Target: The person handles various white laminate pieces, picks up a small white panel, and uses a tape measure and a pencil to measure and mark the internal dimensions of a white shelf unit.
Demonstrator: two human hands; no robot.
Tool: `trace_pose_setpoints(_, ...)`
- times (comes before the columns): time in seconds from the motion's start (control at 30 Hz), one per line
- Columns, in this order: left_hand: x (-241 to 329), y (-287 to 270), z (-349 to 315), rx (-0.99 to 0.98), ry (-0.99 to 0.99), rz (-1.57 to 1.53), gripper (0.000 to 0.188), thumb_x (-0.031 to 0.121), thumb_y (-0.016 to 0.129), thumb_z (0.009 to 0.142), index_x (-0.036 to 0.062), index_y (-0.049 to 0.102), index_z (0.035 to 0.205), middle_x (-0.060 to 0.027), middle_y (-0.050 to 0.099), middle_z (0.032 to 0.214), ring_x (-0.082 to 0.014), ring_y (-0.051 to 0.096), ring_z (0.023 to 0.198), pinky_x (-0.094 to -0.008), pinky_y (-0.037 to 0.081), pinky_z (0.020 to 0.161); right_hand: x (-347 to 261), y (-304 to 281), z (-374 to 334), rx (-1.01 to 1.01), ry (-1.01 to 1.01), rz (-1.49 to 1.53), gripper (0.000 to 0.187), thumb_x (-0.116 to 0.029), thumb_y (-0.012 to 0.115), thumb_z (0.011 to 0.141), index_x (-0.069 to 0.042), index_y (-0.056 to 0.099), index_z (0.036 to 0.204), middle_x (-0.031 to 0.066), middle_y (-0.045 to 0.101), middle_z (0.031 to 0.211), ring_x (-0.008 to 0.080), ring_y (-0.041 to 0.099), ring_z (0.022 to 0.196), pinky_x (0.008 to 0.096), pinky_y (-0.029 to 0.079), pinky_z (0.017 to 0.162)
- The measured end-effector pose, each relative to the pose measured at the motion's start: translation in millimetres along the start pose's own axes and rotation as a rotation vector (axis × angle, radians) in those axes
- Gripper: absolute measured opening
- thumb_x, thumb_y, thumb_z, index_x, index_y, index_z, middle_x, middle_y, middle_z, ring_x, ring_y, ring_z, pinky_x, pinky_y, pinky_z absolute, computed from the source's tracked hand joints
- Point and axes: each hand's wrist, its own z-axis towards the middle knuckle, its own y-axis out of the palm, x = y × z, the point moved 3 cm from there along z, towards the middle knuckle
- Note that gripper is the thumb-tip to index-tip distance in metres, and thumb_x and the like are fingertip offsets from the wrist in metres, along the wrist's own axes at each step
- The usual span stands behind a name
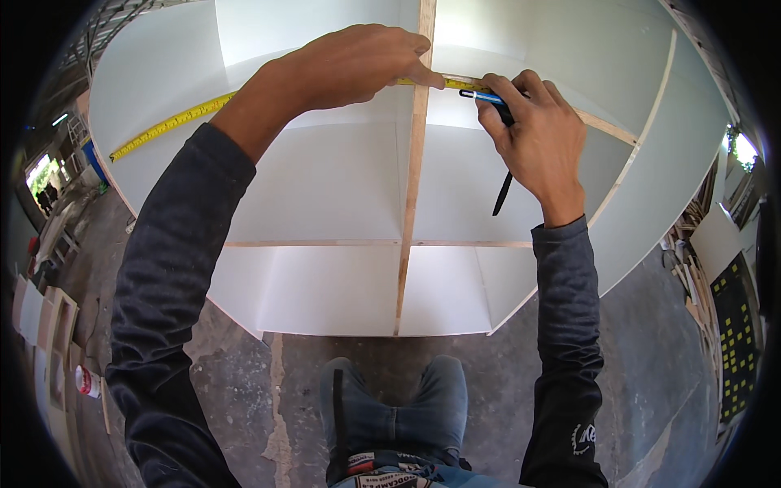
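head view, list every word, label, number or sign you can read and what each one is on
Text is located here, not quoted:
Yellow tape measure: scale markings; figures too small to read.
Dark right sleeve: white emblem near the lower edge, with lettering and a toothed round outline.
Printed shirt: lettering at the bottom of the view, partly cut off.
Red-and-white tub: label too small to read.

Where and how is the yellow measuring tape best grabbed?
Probably pinch the yellow measuring tape by its edges near the left end, from the left: that narrow strip juts out uncovered there, while the left hand and right hand crowd its other part.
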Motion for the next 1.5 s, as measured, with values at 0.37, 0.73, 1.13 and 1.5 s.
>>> trace_pose_setpoints(0.37, -5.5, 5.5, -1.1, 0.132, 0.112, -0.007, 0.044, -0.009, 0.065, 0.08, 0.0172, 0.069, 0.115, -0.0029, 0.065, 0.094, -0.0247, 0.062, 0.095, -0.0366, 0.054, 0.082, -26.8, 12.2, -3.4, 0.078, -0.024, 0.077, 0.04, -0.036, 0.077, 0.076, -0.018, 0.067, 0.11, 0.001, 0.059, 0.09, 0.0178, 0.06, 0.08, 0.032, 0.052, 0.061)
trace_pose_setpoints(0.73, -3.7, 5.7, 2.2, -0.014, 0.04, -0.045, 0.065, -0.021, 0.064, 0.074, 0.0225, 0.068, 0.122, -0.0084, 0.067, 0.116, -0.0285, 0.062, 0.108, -0.0358, 0.052, 0.096, -41.0, 24.5, -18.0, 0.18, 0.079, 0.167, 0.056, -0.034, 0.083, 0.065, -0.013, 0.064, 0.113, 0.0026, 0.059, 0.104, 0.0196, 0.058, 0.088, 0.0315, 0.053, 0.062)
trace_pose_setpoints(1.13, 1.2, -3.3, 5.1, -0.087, -0.012, -0.046, 0.064, -0.022, 0.063, 0.074, 0.021, 0.07, 0.121, -0.0069, 0.068, 0.113, -0.0264, 0.062, 0.105, -0.0339, 0.053, 0.093, -49.3, 13.3, -51.0, 0.535, 0.172, 0.611, 0.04, -0.035, 0.062, 0.09, -0.001, 0.068, 0.111, 0.0178, 0.053, 0.117, 0.0282, 0.053, 0.103, 0.0351, 0.048, 0.077)
trace_pose_setpoints(1.5, -0.6, -3.4, 7.5, -0.107, -0.011, -0.067, 0.06, -0.019, 0.064, 0.077, 0.02, 0.069, 0.123, -0.0097, 0.068, 0.112, -0.0276, 0.062, 0.105, -0.0357, 0.054, 0.092, -111.2, 45.2, -64.2, 0.588, 0.252, 0.837, 0.018, -0.007, 0.069, 0.086, 0.004, 0.068, 0.1, 0.0106, 0.058, 0.074, 0.0241, 0.051, 0.056, 0.0325, 0.042, 0.051)
